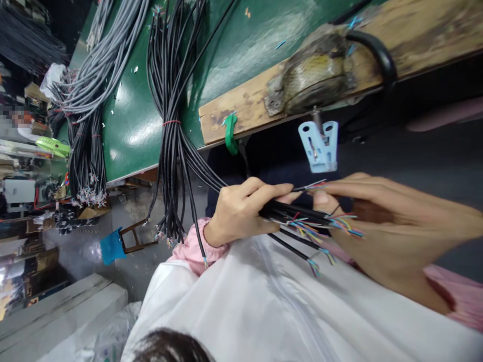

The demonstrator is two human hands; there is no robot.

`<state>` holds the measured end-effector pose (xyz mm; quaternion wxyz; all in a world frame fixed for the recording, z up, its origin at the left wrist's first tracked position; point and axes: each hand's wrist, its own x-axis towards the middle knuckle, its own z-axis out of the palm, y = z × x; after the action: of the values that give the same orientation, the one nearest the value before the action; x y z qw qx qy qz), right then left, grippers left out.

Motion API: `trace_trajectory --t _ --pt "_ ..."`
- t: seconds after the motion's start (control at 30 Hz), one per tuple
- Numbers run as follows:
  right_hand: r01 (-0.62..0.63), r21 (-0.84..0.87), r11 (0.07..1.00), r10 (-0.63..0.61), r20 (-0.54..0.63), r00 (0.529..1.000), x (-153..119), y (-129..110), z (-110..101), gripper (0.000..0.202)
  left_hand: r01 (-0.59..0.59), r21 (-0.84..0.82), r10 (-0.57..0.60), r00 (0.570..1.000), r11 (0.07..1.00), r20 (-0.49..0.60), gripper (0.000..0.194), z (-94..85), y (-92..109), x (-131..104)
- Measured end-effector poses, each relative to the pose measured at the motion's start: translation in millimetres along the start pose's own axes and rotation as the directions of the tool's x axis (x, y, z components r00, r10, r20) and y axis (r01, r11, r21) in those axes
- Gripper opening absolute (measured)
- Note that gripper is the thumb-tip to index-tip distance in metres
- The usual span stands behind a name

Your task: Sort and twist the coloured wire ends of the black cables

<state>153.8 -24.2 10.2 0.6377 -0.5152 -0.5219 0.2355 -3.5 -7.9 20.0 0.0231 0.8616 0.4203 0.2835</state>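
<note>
Several black cables (302,213) run through my left hand (245,208), which is closed around them. Their stripped ends fan out to the right, showing thin coloured wires (307,229). Between thumb and forefinger, my left hand holds one cable apart from the others. At that cable's bare tip, my right hand (381,216) pinches the fine wires (317,184) with thumb and forefinger. Two lower cable ends (300,247) hang in front of the white apron. Just above my hands, a light blue clip (319,147) hangs from a motor-like housing (317,73).
A wooden board (241,108) carries the housing along the green table (132,125), with a green hook (231,133) at its edge. A tied bundle of black cables (171,100) drapes over the table edge. Grey cables (98,70) lie farther left. A blue stool (113,247) stands below.
</note>
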Motion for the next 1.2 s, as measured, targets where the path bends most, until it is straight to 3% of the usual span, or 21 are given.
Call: trace_trajectory --t 0.13,0.27,0.37,0.43,0.53,0.63,0.73,0.8,0.87,0.97,1.1,1.2 --pt "-0.016 0.056 0.998 0.018 -0.041 0.999 -7.6 3.1 0.8 0.014 0.004 0.009 -0.005 1.000 1.000 0.005 0.020 1.5 -1.0 0.5" --pt "-0.254 0.104 0.962 0.261 -0.063 0.963 -5.1 0.6 -4.9 0.013 0.011 0.026 -0.012 0.999 1.000 0.050 0.020 7.2 -4.0 -2.7" --pt "-0.459 0.186 0.869 0.453 0.074 0.888 1.2 -4.0 -6.3 0.012 0.002 0.005 -0.002 0.999 1.000 0.054 0.020 10.5 -4.4 -3.1" --pt "-0.498 0.211 0.841 0.468 0.179 0.865 4.1 -5.8 -6.1 0.011 -0.009 -0.016 0.009 0.999 1.000 0.032 0.018 10.7 -3.8 -1.9" --pt "-0.366 0.148 0.919 0.333 0.208 0.920 4.7 -5.2 -8.9 0.011 -0.009 -0.075 0.012 0.999 0.997 0.040 0.014 5.6 -3.1 1.4" --pt "-0.036 0.002 0.999 0.035 0.221 0.975 4.3 -3.4 -18.0 0.012 0.017 -0.145 0.012 0.980 0.989 0.197 0.018 -7.5 -3.1 7.7" --pt "0.315 -0.176 0.933 -0.252 0.309 0.917 7.7 -3.6 -29.7 0.012 0.010 -0.178 0.065 0.910 0.984 0.409 0.029 -22.0 -3.0 15.8" --pt "0.441 -0.221 0.870 -0.331 0.402 0.854 12.1 -4.2 -35.3 0.014 0.012 -0.182 0.081 0.865 0.983 0.495 0.030 -26.9 -3.0 18.9" --pt "0.480 -0.189 0.857 -0.359 0.450 0.818 16.8 -4.1 -37.5 0.012 0.024 -0.177 0.072 0.852 0.984 0.519 0.027 -26.4 -3.9 18.1" --pt "0.445 -0.124 0.887 -0.351 0.445 0.824 20.2 -1.3 -34.7 0.011 0.007 -0.174 0.077 0.879 0.985 0.470 0.027 -18.6 -7.5 10.8" --pt "0.340 -0.104 0.935 -0.275 0.395 0.877 13.0 10.3 -27.7 0.011 -0.051 -0.206 0.135 0.899 0.977 0.416 0.044 -7.5 -12.7 -0.1" --pt "0.199 -0.217 0.956 -0.154 0.211 0.965 3.4 20.5 -27.1 0.014 -0.072 -0.249 0.145 0.946 0.966 0.290 0.044 -4.1 -13.7 -4.8"
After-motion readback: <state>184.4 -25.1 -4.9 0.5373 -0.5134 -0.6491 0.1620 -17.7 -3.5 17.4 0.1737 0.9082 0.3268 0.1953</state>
